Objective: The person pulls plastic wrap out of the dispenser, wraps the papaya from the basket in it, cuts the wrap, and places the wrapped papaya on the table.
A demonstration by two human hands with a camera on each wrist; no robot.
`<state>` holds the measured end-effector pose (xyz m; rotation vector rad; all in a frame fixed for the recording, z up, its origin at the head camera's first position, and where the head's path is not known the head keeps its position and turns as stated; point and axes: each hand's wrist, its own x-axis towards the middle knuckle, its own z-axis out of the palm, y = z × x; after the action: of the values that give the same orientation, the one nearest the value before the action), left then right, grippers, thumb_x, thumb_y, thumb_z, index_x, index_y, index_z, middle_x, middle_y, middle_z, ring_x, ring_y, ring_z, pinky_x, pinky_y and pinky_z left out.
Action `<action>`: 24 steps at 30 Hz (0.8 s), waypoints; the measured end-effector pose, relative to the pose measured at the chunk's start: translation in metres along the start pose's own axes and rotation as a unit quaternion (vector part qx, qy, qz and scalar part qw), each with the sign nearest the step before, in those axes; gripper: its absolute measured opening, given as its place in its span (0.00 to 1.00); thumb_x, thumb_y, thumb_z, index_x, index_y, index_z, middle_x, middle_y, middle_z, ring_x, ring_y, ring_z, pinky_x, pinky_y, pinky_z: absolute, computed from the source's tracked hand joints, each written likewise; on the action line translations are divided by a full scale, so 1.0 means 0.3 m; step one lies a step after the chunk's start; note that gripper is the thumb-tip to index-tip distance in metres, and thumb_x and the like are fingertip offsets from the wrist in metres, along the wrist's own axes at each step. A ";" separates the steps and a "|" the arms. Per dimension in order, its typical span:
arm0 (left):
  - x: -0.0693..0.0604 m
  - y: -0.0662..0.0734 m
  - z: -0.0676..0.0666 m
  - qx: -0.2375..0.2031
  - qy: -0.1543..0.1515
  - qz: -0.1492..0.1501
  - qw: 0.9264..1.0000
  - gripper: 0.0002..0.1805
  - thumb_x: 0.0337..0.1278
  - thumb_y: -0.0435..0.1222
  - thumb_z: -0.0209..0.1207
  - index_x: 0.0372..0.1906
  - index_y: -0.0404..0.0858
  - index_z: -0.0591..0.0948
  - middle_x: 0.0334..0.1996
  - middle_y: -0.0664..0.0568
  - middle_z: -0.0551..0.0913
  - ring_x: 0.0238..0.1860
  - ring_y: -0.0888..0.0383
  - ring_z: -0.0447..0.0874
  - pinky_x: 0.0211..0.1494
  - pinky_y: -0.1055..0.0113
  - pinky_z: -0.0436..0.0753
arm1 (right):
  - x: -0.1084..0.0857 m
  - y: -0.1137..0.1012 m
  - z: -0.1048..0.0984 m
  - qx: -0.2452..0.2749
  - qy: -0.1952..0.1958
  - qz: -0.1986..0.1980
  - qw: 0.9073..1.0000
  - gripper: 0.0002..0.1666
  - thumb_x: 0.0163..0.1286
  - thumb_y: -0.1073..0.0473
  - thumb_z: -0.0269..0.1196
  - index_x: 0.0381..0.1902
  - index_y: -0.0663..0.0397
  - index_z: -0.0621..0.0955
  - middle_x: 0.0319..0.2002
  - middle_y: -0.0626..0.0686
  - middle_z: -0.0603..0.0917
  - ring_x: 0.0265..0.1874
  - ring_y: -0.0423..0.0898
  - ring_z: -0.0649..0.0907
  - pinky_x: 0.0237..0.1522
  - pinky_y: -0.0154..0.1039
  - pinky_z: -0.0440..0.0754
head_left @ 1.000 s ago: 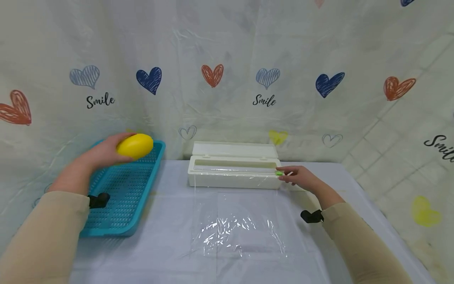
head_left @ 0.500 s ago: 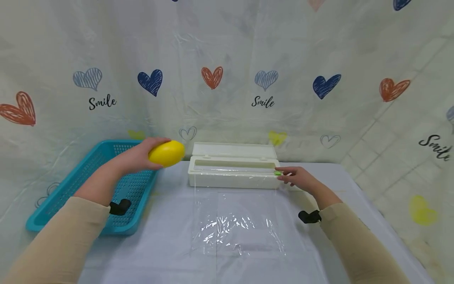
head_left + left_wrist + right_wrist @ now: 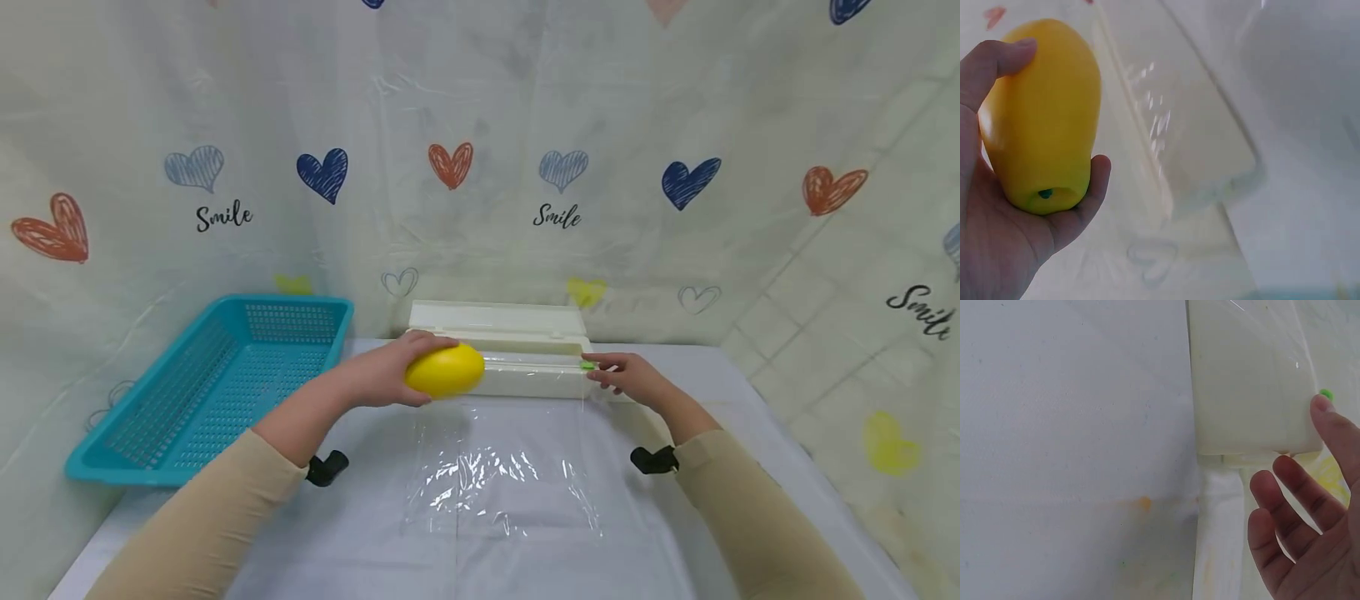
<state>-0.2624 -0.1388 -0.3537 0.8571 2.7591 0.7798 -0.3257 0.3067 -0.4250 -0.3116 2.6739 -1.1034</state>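
Note:
A yellow mango [image 3: 445,371] is gripped in my left hand [image 3: 390,367], held above the left part of a white cling film dispenser [image 3: 532,383]. In the left wrist view the mango [image 3: 1047,112] shows a small dark green stem spot, with my thumb and fingers around it. The dispenser's lid stands up. From its front a sheet of clear cling film [image 3: 502,475] lies spread over the tabletop. My right hand [image 3: 633,379] holds the dispenser's right end, thumb beside the green slider [image 3: 1326,394] and a fingertip against the end; its other fingers are loosely bent.
At the left stands a blue perforated basket [image 3: 217,383], with nothing seen in it. A white cloth [image 3: 360,533] covers the table. Behind the dispenser hangs a curtain [image 3: 495,233] with printed hearts.
My left hand has carried the mango from over the blue basket rightward to the dispenser's left part. The right hand stays at the dispenser's end.

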 end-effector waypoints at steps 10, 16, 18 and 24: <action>0.088 0.096 0.196 -0.001 -0.057 0.067 0.996 0.46 0.49 0.39 0.71 0.73 0.66 0.63 0.69 0.58 0.65 0.56 0.56 0.73 0.58 0.58 0.75 | -0.009 0.012 0.000 -0.005 0.002 -0.002 1.000 0.33 0.71 0.46 0.63 0.70 0.49 0.73 0.56 0.62 0.75 0.43 0.51 0.81 0.43 0.42 0.82; 0.112 0.110 0.280 -0.002 -0.063 0.076 0.995 0.46 0.48 0.39 0.71 0.72 0.66 0.64 0.67 0.59 0.65 0.59 0.57 0.71 0.60 0.56 0.74 | -0.010 0.011 0.001 0.003 0.002 -0.004 1.000 0.33 0.70 0.46 0.64 0.70 0.49 0.73 0.56 0.62 0.75 0.44 0.54 0.82 0.44 0.43 0.82; 0.118 0.108 0.301 -0.005 -0.063 0.073 0.995 0.46 0.48 0.39 0.71 0.72 0.66 0.64 0.67 0.58 0.66 0.58 0.56 0.72 0.61 0.56 0.74 | -0.009 0.011 0.002 0.007 0.003 -0.006 1.000 0.33 0.70 0.47 0.64 0.70 0.49 0.73 0.56 0.63 0.75 0.44 0.55 0.82 0.44 0.44 0.82; 0.135 0.079 0.349 0.008 -0.066 0.062 0.996 0.44 0.50 0.40 0.72 0.73 0.63 0.65 0.67 0.55 0.67 0.62 0.54 0.71 0.65 0.53 0.72 | -0.006 0.011 0.005 0.015 0.002 -0.003 1.000 0.32 0.70 0.47 0.64 0.70 0.49 0.73 0.57 0.63 0.74 0.44 0.56 0.82 0.45 0.46 0.82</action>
<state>-0.2545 -0.0539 -0.4303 1.0507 2.6213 0.6962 -0.3238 0.3085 -0.4282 -0.3125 2.6594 -1.1446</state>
